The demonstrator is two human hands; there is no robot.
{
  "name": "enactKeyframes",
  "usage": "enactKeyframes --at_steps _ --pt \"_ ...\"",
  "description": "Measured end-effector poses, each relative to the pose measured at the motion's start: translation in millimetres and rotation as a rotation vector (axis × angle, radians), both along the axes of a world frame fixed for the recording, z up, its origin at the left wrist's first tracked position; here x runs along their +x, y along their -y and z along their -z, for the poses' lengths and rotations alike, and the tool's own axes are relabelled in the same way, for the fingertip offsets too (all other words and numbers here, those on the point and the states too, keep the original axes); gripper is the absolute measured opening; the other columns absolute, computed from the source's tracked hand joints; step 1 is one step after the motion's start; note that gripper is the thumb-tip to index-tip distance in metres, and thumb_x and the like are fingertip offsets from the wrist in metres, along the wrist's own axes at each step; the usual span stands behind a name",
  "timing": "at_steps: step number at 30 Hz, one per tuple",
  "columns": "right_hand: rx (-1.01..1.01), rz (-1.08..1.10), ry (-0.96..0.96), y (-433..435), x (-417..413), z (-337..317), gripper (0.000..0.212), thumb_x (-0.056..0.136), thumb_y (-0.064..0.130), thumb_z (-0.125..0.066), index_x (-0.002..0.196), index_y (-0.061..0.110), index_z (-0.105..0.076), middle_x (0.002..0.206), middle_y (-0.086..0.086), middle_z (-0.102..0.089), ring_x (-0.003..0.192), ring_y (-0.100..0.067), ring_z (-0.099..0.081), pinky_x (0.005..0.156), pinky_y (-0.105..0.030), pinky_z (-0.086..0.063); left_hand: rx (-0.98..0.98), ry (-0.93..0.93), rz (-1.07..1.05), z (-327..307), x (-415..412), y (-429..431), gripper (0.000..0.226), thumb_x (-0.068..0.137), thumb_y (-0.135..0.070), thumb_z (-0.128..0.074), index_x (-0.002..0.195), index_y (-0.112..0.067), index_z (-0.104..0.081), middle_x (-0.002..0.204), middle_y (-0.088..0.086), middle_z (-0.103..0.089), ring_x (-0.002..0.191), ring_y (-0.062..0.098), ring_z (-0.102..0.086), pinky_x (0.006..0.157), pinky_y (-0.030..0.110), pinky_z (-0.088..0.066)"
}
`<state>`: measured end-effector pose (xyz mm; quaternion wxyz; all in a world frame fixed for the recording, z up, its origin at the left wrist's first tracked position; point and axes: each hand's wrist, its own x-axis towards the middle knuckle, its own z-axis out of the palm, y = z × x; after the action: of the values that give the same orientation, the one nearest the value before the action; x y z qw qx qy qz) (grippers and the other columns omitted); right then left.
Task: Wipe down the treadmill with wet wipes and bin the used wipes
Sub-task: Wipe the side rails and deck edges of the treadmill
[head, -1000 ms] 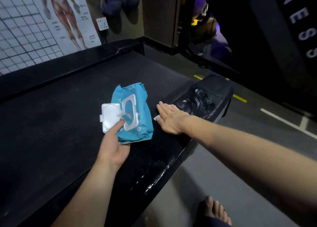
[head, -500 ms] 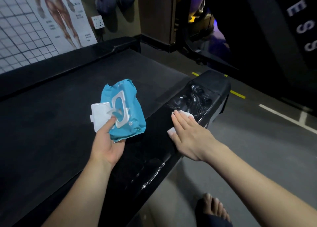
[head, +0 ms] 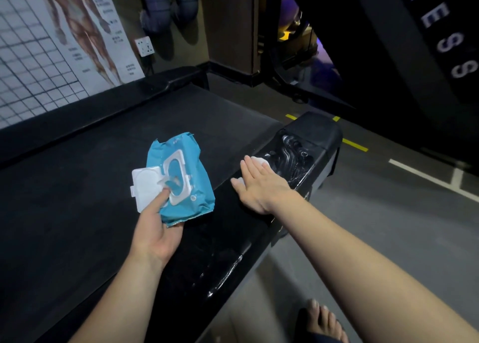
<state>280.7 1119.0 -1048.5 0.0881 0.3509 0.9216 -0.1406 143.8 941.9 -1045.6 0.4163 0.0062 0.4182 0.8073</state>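
The black treadmill fills the left and middle, with its belt (head: 108,187) and a glossy right side rail (head: 233,252). My left hand (head: 155,228) holds a blue wet-wipe pack (head: 186,187) above the belt, thumb on its open white lid (head: 145,184). My right hand (head: 261,184) lies flat with straight fingers on a white wipe (head: 260,161), pressing it onto the rail. Only the wipe's edges show past the fingers. Wet streaks shine on the rail's end cap (head: 305,148).
A grey floor with white and yellow lines (head: 427,177) lies right of the rail. My bare foot (head: 324,322) stands on it near the bottom edge. A wall with an anatomy poster (head: 77,31) and a socket (head: 144,46) is behind the treadmill. Dark gym equipment (head: 298,57) stands at the far end.
My right hand slid the wipe along the rail toward the end cap and back a little. The left hand with the pack stayed nearly still as the view shifted.
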Motion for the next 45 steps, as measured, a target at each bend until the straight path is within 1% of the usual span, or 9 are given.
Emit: enactKeyframes --at_steps 5,9,11,18,22,30,39,42,45 --pt "0.056 -0.021 -0.067 10 65 -4 0.069 0.106 0.051 -0.008 0.161 0.009 0.002 0.169 -0.002 0.009 0.154 -0.012 0.015 0.125 -0.034 0.009 0.004 -0.012 -0.002 1 -1 -1 0.033 0.106 -0.013 -0.055 0.138 -0.016 -0.064 0.13 0.008 -0.075 0.117 0.023 -0.073 0.1 0.042 -0.059" --pt "0.155 -0.14 -0.083 -1 84 -7 0.089 0.094 0.065 0.011 0.161 0.009 -0.007 0.17 -0.003 -0.003 0.155 -0.011 0.006 0.119 -0.022 0.015 0.009 -0.001 -0.013 3 -2 -1 0.036 0.105 -0.013 -0.057 0.14 -0.016 -0.063 0.131 0.008 -0.074 0.12 0.024 -0.072 0.101 0.043 -0.058" --pt "0.133 -0.161 -0.031 -13 72 -10 0.073 0.104 0.054 -0.003 0.161 0.01 -0.004 0.169 -0.001 0.0 0.155 -0.01 0.008 0.117 -0.02 0.016 0.014 -0.001 -0.02 3 -2 -2 0.036 0.106 -0.014 -0.056 0.141 -0.016 -0.063 0.131 0.007 -0.074 0.12 0.024 -0.072 0.101 0.042 -0.058" --pt "0.039 -0.095 0.126 -46 -2 -11 0.068 0.108 0.048 -0.012 0.16 0.007 0.002 0.168 -0.006 0.011 0.155 -0.019 0.014 0.125 -0.035 0.009 0.019 0.008 -0.043 3 -1 -1 0.035 0.107 -0.014 -0.055 0.14 -0.015 -0.063 0.132 0.008 -0.074 0.122 0.025 -0.071 0.105 0.045 -0.055" --pt "0.012 -0.065 0.104 -45 -1 -10 0.07 0.106 0.051 -0.01 0.16 0.009 0.004 0.168 -0.005 0.012 0.154 -0.017 0.017 0.125 -0.036 0.01 0.015 0.016 -0.051 2 -2 -1 0.037 0.106 -0.015 -0.057 0.143 -0.015 -0.062 0.134 0.008 -0.073 0.123 0.025 -0.071 0.107 0.047 -0.054" --pt "0.155 -0.122 -0.01 -1 98 -7 0.07 0.105 0.052 -0.009 0.16 0.011 0.005 0.169 0.0 0.01 0.153 -0.01 0.017 0.125 -0.031 0.009 0.026 0.016 -0.027 0 -1 0 0.035 0.105 -0.014 -0.056 0.14 -0.015 -0.064 0.13 0.007 -0.075 0.118 0.023 -0.073 0.102 0.043 -0.057" --pt "0.071 -0.023 0.058 -50 23 -7 0.069 0.107 0.05 -0.009 0.161 0.008 0.001 0.169 -0.005 0.009 0.155 -0.016 0.014 0.125 -0.035 0.009 0.04 0.009 -0.003 0 -1 -1 0.036 0.107 -0.014 -0.055 0.142 -0.015 -0.062 0.133 0.008 -0.074 0.121 0.025 -0.072 0.104 0.045 -0.056" --pt "0.068 0.02 0.069 -67 0 -5 0.069 0.106 0.052 -0.006 0.161 0.013 0.002 0.169 -0.001 0.011 0.154 -0.014 0.016 0.124 -0.037 0.014 0.021 -0.002 0.011 0 -2 -2 0.033 0.107 -0.014 -0.053 0.136 -0.015 -0.069 0.13 0.009 -0.075 0.117 0.024 -0.074 0.101 0.044 -0.057" --pt "0.069 0.075 0.067 -68 -4 -2 0.071 0.104 0.055 -0.004 0.161 0.013 0.002 0.169 -0.001 0.01 0.154 -0.013 0.017 0.124 -0.04 0.016 0.003 -0.014 0.028 1 -1 -2 0.033 0.107 -0.014 -0.052 0.115 -0.019 -0.083 0.129 0.009 -0.075 0.113 0.023 -0.075 0.098 0.042 -0.059"
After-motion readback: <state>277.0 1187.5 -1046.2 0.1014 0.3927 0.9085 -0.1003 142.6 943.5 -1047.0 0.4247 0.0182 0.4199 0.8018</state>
